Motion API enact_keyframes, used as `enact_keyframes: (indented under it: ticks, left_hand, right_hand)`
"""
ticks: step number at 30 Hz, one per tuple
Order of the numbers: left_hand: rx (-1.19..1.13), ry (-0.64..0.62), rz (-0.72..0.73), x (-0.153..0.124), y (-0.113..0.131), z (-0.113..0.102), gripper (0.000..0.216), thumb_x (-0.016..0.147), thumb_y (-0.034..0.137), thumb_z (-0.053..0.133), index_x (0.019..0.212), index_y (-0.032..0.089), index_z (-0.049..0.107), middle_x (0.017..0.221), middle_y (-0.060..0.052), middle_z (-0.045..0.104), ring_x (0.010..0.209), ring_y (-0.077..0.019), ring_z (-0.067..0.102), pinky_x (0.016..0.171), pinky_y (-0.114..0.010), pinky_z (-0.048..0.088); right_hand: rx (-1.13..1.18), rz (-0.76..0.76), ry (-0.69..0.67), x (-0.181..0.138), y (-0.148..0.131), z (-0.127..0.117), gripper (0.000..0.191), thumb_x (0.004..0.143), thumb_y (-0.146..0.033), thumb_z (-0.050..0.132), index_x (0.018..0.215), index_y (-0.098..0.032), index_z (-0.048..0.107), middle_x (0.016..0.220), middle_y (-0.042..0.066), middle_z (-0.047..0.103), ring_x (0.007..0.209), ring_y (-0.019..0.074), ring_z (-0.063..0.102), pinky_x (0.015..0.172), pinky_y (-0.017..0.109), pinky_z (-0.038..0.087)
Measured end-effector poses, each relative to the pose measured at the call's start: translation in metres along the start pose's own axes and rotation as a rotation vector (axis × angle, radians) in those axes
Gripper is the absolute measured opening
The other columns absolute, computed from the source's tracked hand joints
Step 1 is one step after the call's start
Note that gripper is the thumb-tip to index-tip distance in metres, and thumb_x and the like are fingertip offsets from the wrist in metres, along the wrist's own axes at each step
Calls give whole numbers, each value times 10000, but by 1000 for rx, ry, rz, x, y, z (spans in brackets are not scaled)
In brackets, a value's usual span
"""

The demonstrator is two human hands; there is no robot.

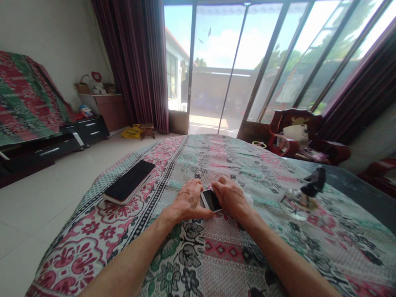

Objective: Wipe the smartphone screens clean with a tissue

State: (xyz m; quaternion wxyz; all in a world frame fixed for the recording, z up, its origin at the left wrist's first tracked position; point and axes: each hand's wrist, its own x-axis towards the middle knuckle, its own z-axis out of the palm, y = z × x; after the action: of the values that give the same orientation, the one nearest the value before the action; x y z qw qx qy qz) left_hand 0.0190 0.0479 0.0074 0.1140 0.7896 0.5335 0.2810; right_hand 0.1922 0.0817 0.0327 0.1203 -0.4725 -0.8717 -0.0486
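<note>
A small white-edged phone [210, 199] with a dark screen lies on the patterned cloth [216, 255] in front of me. My left hand [189, 201] grips its left side with curled fingers. My right hand [231, 197] is closed over its right end, and something white, perhaps a wipe, shows just beyond its knuckles. A larger dark tablet [129, 181] in a pale case rests flat on the cloth to the left, apart from both hands.
A clear spray bottle [301, 197] with a black trigger head lies on the cloth to the right. Beyond the covered surface are a red wooden chair [293, 132], sliding glass doors, purple curtains and a low black cabinet [86, 130] at left.
</note>
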Motion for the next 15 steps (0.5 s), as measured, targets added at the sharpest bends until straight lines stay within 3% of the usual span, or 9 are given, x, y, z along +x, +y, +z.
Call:
enact_keyframes:
  ticks: [3,10,15]
  left_hand:
    - [-9,-34,29,-1,-2,-5,535,498,435,786,906,203,529,1152,-84,518,1054,-286,521,922,-389,454]
    - [17,-116,53,1,-7,-14,550,488,417,780,918,206,510,1197,-95,508,1128,-302,495,963,-388,428]
    - [99,-174,40,-1,-9,-20,597,487,476,773,950,206,509,1277,-119,480,1215,-325,438,1020,-414,372]
  right_hand:
    - [34,-9,-11,-1,1,0,262,955,-246,398,879,-195,644,920,49,576,838,139,532,741,225,360]
    - [-33,246,182,-5,37,1,260,950,-254,397,899,-189,643,887,50,567,823,152,545,724,229,364]
    - [-71,275,151,-7,41,3,251,938,-258,420,870,-190,651,878,52,568,810,155,552,693,233,362]
